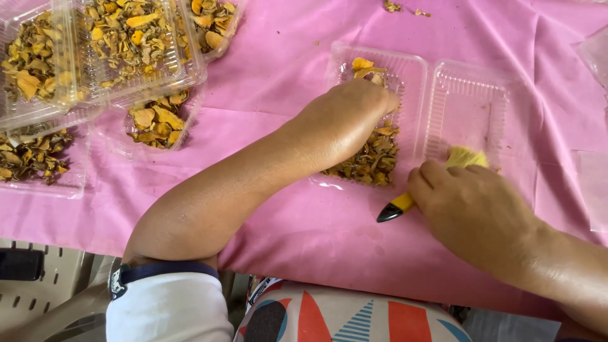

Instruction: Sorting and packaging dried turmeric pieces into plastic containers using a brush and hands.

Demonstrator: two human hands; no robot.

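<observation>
We start with the clear hinged clamshell box [437,101], lying open on the pink cloth [285,76] that covers the desk. Its left half holds a low heap of dried yellow-brown petals and flakes [373,155], banked toward the near edge; its right half — the lid — is nearly bare.

Our left hand [345,117] reaches across into the filled half, palm down, fingers curled in among the flakes; the fingertips are hidden behind the knuckles, so we cannot tell whether they pinch anything or only press. Our right hand [472,212] is closed around a small brush with a yellow handle and black tip [399,206], whose pale yellow bristles [467,156] lie at the near edge of the lid half.

To do this well, we judge, the left hand should hold the box and spread the heap gently, because dried petals crumble under pressure. The brush works best in short, light strokes aimed toward the heap, since a hard flick would send flakes out over the low rim onto the cloth — a few crumbs [402,8] already lie at the far edge.

Farther out, at the far left, sit several more clear boxes [95,57] filled with the same dried material, some closed and stacked. Along the near edge we see our white sleeve [168,310] and a patterned garment [348,316].
</observation>
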